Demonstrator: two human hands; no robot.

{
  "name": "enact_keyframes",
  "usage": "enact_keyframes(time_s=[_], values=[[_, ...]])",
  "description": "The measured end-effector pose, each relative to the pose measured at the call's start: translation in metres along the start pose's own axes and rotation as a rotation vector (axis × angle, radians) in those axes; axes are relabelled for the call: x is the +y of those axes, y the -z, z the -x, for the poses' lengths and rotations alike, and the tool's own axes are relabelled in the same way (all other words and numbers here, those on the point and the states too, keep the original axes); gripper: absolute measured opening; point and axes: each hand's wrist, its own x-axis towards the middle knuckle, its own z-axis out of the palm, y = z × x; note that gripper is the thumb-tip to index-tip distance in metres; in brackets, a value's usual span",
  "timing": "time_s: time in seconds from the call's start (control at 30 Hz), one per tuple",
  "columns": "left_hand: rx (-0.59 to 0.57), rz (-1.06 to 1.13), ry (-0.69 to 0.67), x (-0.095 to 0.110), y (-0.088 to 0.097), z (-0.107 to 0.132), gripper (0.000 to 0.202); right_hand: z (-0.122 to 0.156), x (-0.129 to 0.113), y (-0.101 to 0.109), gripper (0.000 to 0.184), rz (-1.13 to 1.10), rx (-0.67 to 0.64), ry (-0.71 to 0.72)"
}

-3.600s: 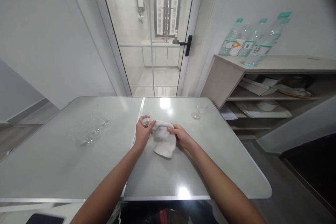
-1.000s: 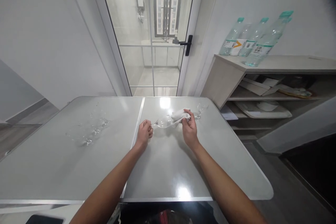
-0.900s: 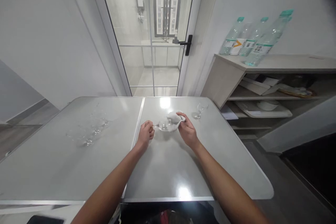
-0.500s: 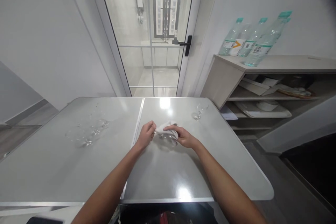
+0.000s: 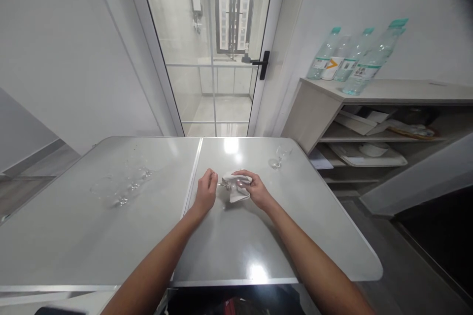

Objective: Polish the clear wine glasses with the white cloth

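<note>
My left hand (image 5: 207, 191) is closed on the foot end of a clear stemmed glass (image 5: 228, 186), held sideways above the table. The glass's bowl points to the right and is partly wrapped in a white cloth (image 5: 240, 197). Fingers of my right hand (image 5: 256, 190) press the cloth around the bowl, the thumb lying at its near side. Part of the bowl shows through between the folds; the foot is hidden in my left fingers.
Several clear stemmed glasses (image 5: 134, 186) stand on the left of the grey table (image 5: 236, 246). Another stemmed glass (image 5: 276, 163) stands far right. Beyond are a glass door (image 5: 192, 93) and a shelf unit (image 5: 321, 118) with several plastic bottles (image 5: 364, 71) on top.
The cloth has turned about the bowl: one flap now hangs down on the near side, and more of the stem shows. Both hands remain in nearly the same place.
</note>
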Motion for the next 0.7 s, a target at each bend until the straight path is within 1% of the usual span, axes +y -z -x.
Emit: enact_keyframes(time_s=[0.03,0.07,0.1,0.13,0.17,0.2,0.23,0.3,0.33,0.37,0.4,0.47,0.5,0.53,0.57,0.6,0.67,0.7], values=[[-0.033,0.063,0.135,-0.001,-0.002,-0.003,0.031,0.000,0.002,0.003,0.026,0.092,0.040,0.086],[-0.070,0.123,0.262,-0.003,-0.003,-0.006,0.031,-0.001,0.004,0.006,0.023,0.179,0.045,0.156],[-0.102,0.170,0.365,-0.004,-0.004,-0.009,0.031,-0.001,0.006,0.009,0.023,0.254,0.016,0.207],[-0.121,0.195,0.424,-0.006,-0.004,-0.010,0.031,0.000,0.008,0.012,0.026,0.315,-0.029,0.243],[-0.124,0.194,0.428,-0.006,-0.004,-0.011,0.031,0.000,0.009,0.014,0.029,0.360,-0.070,0.267],[-0.111,0.169,0.377,-0.006,-0.003,-0.011,0.030,0.001,0.009,0.015,0.032,0.389,-0.094,0.278],[-0.091,0.120,0.278,-0.006,-0.001,-0.010,0.030,0.002,0.008,0.015,0.032,0.397,-0.094,0.271],[-0.050,-0.027,0.004,-0.004,0.003,-0.006,0.027,0.002,0.006,0.012,0.030,0.314,-0.046,0.191],[-0.036,-0.103,-0.139,-0.003,0.006,-0.003,0.025,0.002,0.004,0.009,0.030,0.217,-0.043,0.108],[-0.024,-0.168,-0.269,-0.002,0.008,-0.001,0.023,0.002,0.001,0.005,0.033,0.096,-0.074,0.000],[-0.017,-0.213,-0.379,-0.002,0.010,0.001,0.021,0.002,-0.001,0.002,0.036,-0.035,-0.131,-0.116],[-0.010,-0.241,-0.526,-0.002,0.013,0.004,0.020,0.002,-0.003,-0.005,0.043,-0.246,-0.250,-0.301],[-0.004,-0.234,-0.553,-0.002,0.013,0.005,0.020,0.001,-0.004,-0.007,0.044,-0.300,-0.273,-0.342],[0.009,-0.220,-0.544,-0.002,0.012,0.005,0.021,0.000,-0.004,-0.008,0.044,-0.318,-0.249,-0.338],[0.026,-0.202,-0.497,-0.003,0.011,0.004,0.022,0.000,-0.004,-0.007,0.041,-0.302,-0.183,-0.292],[0.040,-0.175,-0.414,-0.003,0.009,0.003,0.022,-0.001,-0.003,-0.006,0.038,-0.253,-0.094,-0.218],[0.038,-0.082,-0.162,-0.003,0.004,0.000,0.026,-0.001,-0.001,0.001,0.032,-0.074,0.068,-0.038],[0.011,-0.013,-0.009,-0.004,0.002,-0.003,0.029,0.000,0.001,0.005,0.030,0.037,0.104,0.048]])
